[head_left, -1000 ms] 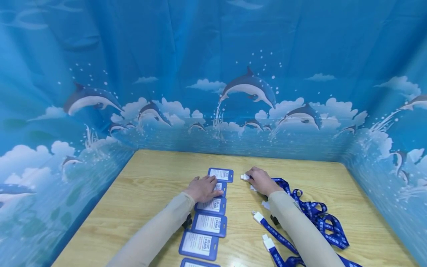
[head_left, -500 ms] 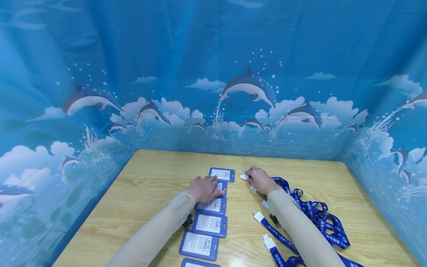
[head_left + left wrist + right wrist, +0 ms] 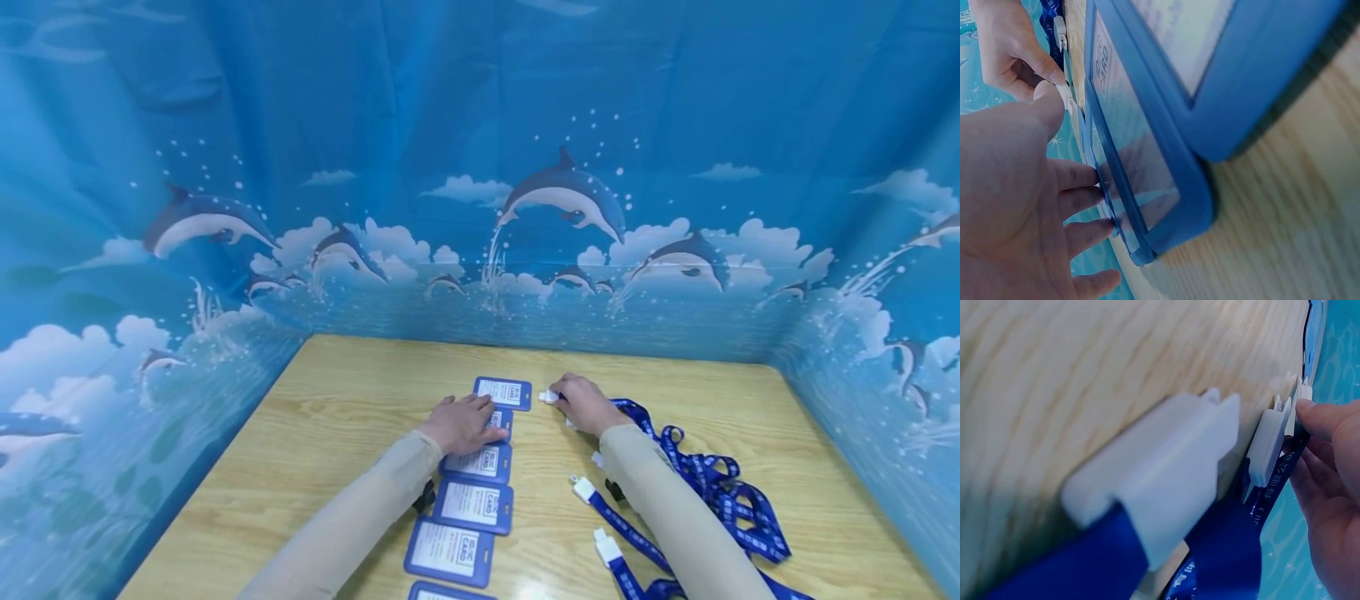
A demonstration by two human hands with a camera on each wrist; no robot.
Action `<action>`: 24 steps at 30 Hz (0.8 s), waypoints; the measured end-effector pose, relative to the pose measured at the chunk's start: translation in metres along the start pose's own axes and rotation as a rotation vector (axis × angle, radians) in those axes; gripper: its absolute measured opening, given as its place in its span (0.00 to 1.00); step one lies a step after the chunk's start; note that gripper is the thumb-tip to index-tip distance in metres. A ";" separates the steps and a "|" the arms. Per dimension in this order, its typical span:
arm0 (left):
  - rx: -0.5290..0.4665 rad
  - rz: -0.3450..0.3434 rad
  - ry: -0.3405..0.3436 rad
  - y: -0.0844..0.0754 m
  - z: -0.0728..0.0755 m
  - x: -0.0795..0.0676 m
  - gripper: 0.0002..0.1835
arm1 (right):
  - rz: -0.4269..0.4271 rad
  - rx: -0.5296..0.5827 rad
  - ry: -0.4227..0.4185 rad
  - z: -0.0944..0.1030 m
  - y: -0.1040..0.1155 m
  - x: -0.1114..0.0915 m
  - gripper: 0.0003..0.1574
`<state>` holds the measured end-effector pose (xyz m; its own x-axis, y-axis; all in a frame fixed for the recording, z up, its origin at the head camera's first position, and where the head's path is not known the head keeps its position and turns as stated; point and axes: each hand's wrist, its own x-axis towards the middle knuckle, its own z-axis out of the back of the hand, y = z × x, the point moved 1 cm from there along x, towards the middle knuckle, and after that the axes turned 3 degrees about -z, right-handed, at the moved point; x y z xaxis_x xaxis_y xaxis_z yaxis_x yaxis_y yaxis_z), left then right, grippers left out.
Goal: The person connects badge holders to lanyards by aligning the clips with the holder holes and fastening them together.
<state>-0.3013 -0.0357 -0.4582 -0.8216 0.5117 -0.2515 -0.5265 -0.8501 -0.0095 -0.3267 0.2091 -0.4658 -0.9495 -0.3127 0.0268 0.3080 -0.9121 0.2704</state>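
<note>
Blue ID card holders with white inserts lie in an overlapping column on the wooden table. My left hand (image 3: 463, 425) rests across the far end of it, fingers straight. In the left wrist view those fingertips touch the blue card holders (image 3: 1141, 156). The farthest card holder (image 3: 504, 393) lies just beyond the fingertips, its slotted end facing right. Close to that end, my right hand (image 3: 587, 406) pinches the white clip (image 3: 549, 397) of a blue lanyard between thumb and fingers. Another white clip (image 3: 1266, 447) lies beside this hand in the right wrist view.
Several blue lanyards (image 3: 701, 471) with white lettering lie looped at the right, partly under the right forearm. Two white clips (image 3: 583, 490) point toward the card column nearer the front. A dolphin-printed blue curtain (image 3: 480, 308) borders the table's back and sides.
The farthest card holder and the left fingertips have shifted slightly right. The right hand's clip has edged left, so the gap between clip and holder is narrower.
</note>
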 end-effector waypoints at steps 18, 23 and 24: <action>0.014 0.004 0.032 -0.003 0.002 0.000 0.42 | 0.011 0.003 0.014 -0.002 0.004 0.004 0.18; 0.022 -0.014 0.033 -0.004 0.001 0.000 0.42 | 0.015 0.003 0.011 -0.001 0.006 0.005 0.17; 0.022 -0.015 0.030 -0.004 0.001 0.001 0.42 | 0.016 0.001 0.011 -0.001 0.007 0.005 0.17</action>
<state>-0.2996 -0.0317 -0.4574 -0.8068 0.5199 -0.2807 -0.5436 -0.8393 0.0077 -0.3294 0.2013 -0.4644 -0.9438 -0.3298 0.0204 0.3227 -0.9068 0.2713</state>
